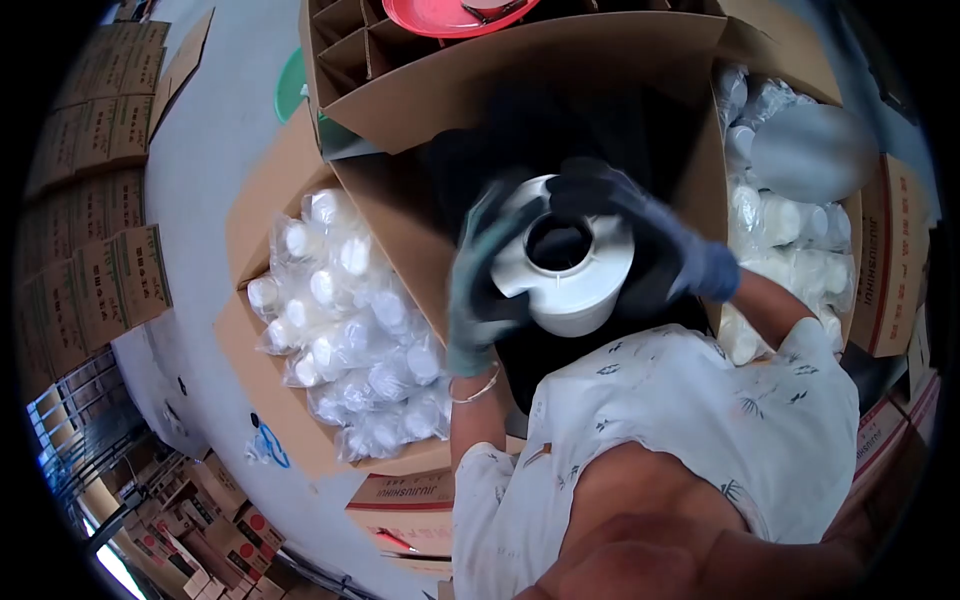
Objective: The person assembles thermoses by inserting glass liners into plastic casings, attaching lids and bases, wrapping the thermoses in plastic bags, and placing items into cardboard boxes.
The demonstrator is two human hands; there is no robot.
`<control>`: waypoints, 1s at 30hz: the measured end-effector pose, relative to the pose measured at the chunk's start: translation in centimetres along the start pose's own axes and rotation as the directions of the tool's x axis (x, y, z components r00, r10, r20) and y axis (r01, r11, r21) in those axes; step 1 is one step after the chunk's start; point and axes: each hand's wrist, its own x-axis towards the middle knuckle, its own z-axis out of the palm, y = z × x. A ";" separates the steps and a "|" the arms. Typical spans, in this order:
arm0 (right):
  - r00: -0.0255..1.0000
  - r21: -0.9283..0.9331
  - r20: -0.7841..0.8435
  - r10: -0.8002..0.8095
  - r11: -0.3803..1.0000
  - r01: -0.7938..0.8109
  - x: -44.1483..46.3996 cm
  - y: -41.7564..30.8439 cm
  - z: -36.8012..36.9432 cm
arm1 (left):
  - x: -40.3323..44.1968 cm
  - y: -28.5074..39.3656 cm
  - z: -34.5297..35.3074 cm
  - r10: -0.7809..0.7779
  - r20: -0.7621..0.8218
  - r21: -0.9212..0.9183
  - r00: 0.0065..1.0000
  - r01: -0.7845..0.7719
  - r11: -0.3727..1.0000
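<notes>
A white round plastic part (580,300) with a wide central hole is held between both gloved hands, over a dark area in the middle of the view. My left hand (483,275), in a grey-green glove, curls around its left side. My right hand (640,225), in a dark glove with a blue-grey cuff, wraps over its upper right edge. Some fingertips are blurred or hidden against the dark background.
Open cartons of bagged white parts stand at left (250,215) and right (855,225). A divided carton (520,75) at the top holds a red dish (440,18). A green basin (290,85) is behind. Stacked cartons (100,290) line the far left.
</notes>
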 end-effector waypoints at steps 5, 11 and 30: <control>1.000 -0.174 0.020 -0.013 0.985 0.016 3.3 2.1 1.6 | 2.3 -3.4 -0.3 -0.233 -0.058 -0.296 0.971 0.206 0.933; 0.986 -0.215 -0.105 0.130 0.965 -0.150 2.5 3.4 -6.1 | -3.3 -3.6 -3.5 -0.172 -0.374 -0.181 0.911 0.111 0.977; 0.849 -0.420 0.222 -0.480 0.739 0.527 14.9 0.5 1.4 | 7.0 -1.8 -1.4 -0.167 -0.333 -0.574 0.928 -0.059 0.817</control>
